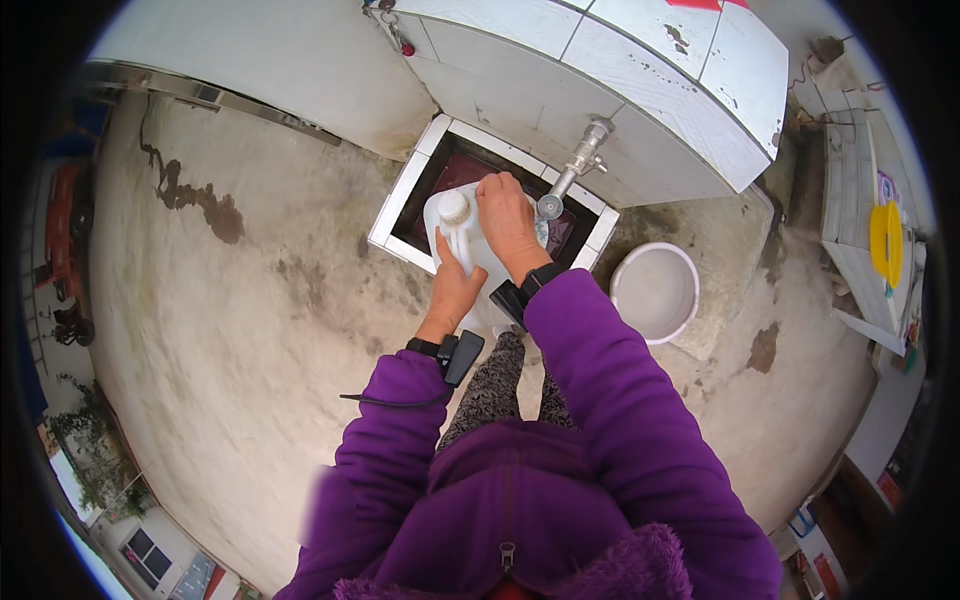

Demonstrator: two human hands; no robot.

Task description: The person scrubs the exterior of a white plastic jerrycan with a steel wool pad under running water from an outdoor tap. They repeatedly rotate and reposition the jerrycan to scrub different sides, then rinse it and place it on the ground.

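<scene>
A translucent white plastic jug point(491, 259) with a white screw cap point(453, 206) is held over the near edge of a white-tiled basin point(396, 201). My left hand point(454, 281) grips the jug by its handle, just below the cap. My right hand point(508, 217) lies against the jug's upper right side with bent fingers; whether it grips anything there cannot be told. Right beside the right hand, a metal tap point(576, 171) sticks out from the tiled wall, its mouth near the jug. No running water can be made out.
A round, pale basin point(655, 294) stands on the concrete floor point(300, 337) to the right. A tiled counter point(637, 56) rises behind the tap. Farther right, a yellow basin point(886, 244) rests by another tiled counter. A red machine point(66, 240) is at the far left.
</scene>
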